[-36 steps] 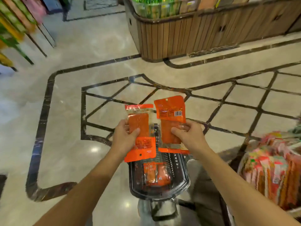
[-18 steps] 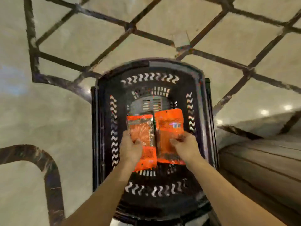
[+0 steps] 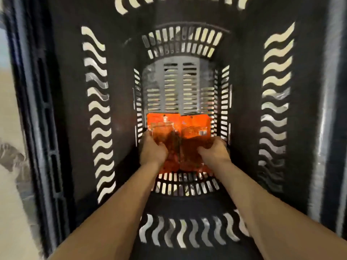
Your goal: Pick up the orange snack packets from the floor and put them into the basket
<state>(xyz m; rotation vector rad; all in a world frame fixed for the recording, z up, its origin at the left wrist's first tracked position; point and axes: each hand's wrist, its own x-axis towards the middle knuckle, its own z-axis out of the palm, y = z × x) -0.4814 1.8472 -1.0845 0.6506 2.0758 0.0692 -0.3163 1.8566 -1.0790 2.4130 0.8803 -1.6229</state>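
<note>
Both of my arms reach deep into a black plastic basket (image 3: 62, 113) that fills almost the whole head view. My left hand (image 3: 153, 152) grips one orange snack packet (image 3: 161, 122) and my right hand (image 3: 214, 152) grips a second orange snack packet (image 3: 195, 126). The two packets lie side by side, low against the slotted basket floor (image 3: 180, 85). Whether they touch the floor I cannot tell. More orange shows under my hands at the near end of the floor; what it belongs to is hidden.
The basket's tall walls with wavy cut-outs (image 3: 276, 91) close in on all sides of my arms. A strip of pale marble floor (image 3: 9, 128) shows past the left rim.
My head and both hands have gone down into the basket. The two packets, first held up in the air above it, are now near its bottom.
</note>
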